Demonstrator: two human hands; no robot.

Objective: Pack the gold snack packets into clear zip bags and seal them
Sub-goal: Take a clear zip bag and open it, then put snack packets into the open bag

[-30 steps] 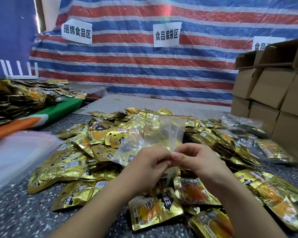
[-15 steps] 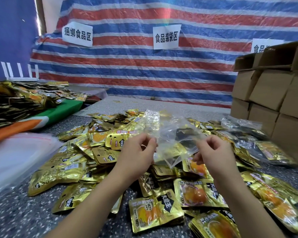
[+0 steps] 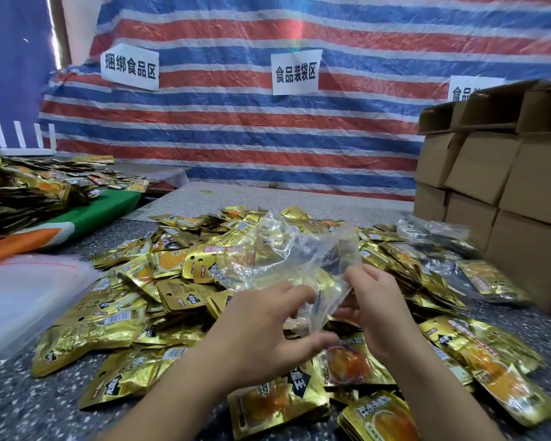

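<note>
Striped tarp (image 3: pixel 236 135) in red, blue, white hangs as backdrop. Three white paper signs (image 3: pixel 295 73) with Chinese characters taped on it (rightmost partly hidden behind boxes). Stack of brown cardboard boxes (image 3: pixel 497 173) at right, top ones open. Speckled grey tabletop (image 3: pixel 19 405). Green and orange cloth (image 3: pixel 86 214) at left. White router (image 3: pixel 19 141) with upright antennas at far left.

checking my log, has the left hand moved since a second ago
Yes. The left hand has let go of the clear zip bag and opened, fingers now reaching toward its mouth; against the gold packet pile it sits about where it was.
</note>
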